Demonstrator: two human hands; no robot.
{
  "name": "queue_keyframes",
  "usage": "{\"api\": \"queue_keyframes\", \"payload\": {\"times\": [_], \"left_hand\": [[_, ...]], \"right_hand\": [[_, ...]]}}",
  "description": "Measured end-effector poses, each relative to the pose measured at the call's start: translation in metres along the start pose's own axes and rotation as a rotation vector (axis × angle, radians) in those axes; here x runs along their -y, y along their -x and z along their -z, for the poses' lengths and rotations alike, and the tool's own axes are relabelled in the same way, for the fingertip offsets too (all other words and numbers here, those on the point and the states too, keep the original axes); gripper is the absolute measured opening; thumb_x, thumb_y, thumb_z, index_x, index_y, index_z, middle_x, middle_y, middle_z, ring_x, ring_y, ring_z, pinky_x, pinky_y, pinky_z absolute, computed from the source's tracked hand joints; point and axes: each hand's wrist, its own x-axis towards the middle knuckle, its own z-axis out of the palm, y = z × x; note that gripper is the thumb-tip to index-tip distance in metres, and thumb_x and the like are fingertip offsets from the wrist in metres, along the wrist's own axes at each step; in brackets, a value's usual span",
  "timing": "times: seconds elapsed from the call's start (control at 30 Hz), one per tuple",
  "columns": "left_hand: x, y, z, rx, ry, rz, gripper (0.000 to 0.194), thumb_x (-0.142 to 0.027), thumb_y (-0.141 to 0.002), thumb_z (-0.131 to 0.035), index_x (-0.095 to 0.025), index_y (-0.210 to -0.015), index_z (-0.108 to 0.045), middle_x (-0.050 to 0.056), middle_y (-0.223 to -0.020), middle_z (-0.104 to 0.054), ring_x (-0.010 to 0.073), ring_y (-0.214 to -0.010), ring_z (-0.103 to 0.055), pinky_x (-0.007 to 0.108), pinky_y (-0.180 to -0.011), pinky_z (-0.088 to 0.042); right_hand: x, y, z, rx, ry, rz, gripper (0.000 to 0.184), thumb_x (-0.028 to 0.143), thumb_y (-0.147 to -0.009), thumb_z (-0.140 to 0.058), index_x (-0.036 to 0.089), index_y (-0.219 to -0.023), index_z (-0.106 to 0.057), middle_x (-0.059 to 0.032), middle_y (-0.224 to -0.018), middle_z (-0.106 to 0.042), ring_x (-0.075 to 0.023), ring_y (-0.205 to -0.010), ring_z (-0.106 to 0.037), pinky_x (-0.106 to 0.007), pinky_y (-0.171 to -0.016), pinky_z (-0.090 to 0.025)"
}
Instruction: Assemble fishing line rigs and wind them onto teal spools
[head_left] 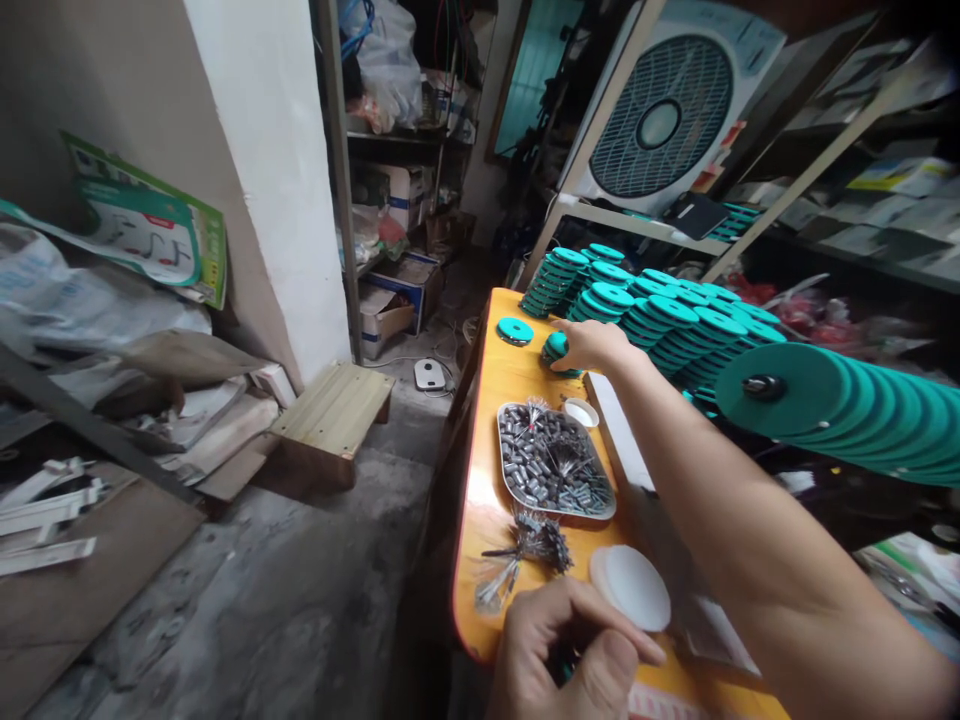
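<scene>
My right hand [592, 345] reaches across the orange table, its fingers closed round a teal round foam spool [555, 347] near the left edge. Beside it a single teal spool [515, 330] lies flat. Close to me, at the bottom of the view, my left hand [574, 650] is curled shut. A small dark teal bit shows between its fingers, too hidden to name. Just beyond it lie a bundle of thin wires with dark ends [529, 545] and white translucent discs [634, 588]. A tray [504, 450] holds many grey metal sinkers and some wire pieces.
Tall stacks of teal spools [675, 312] fill the table's far right side. A row of larger teal discs on a rod [840, 400] juts in from the right. A small white dish [581, 411] sits behind the tray. A box fan [660, 120] stands above; a wooden stool [334, 408] is left.
</scene>
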Motion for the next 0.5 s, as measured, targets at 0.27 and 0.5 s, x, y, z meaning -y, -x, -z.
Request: {"api": "queue_keyframes", "payload": {"times": [0.27, 0.5], "left_hand": [[-0.006, 0.002, 0.002, 0.018, -0.057, -0.028, 0.049, -0.062, -0.081, -0.067, -0.013, -0.081, -0.072, -0.002, -0.055, -0.047, 0.0055, -0.045, -0.04, 0.018, -0.043, -0.027], [-0.006, 0.0, 0.001, 0.013, -0.046, -0.011, 0.052, -0.065, -0.079, -0.067, -0.013, -0.08, -0.071, -0.002, -0.055, -0.048, 0.0045, -0.044, -0.038, 0.019, -0.044, -0.025]], "right_hand": [[-0.016, 0.0, -0.003, -0.047, -0.196, -0.047, 0.057, 0.034, -0.084, -0.072, 0.018, -0.136, -0.052, -0.0119, -0.123, -0.061, -0.0269, -0.109, -0.06, -0.047, -0.092, -0.05], [-0.003, 0.029, 0.024, -0.005, -0.747, 0.134, 0.071, 0.035, -0.075, -0.077, 0.018, -0.138, -0.051, -0.0099, -0.108, -0.068, -0.0216, -0.091, -0.065, -0.031, -0.076, -0.056]]}}
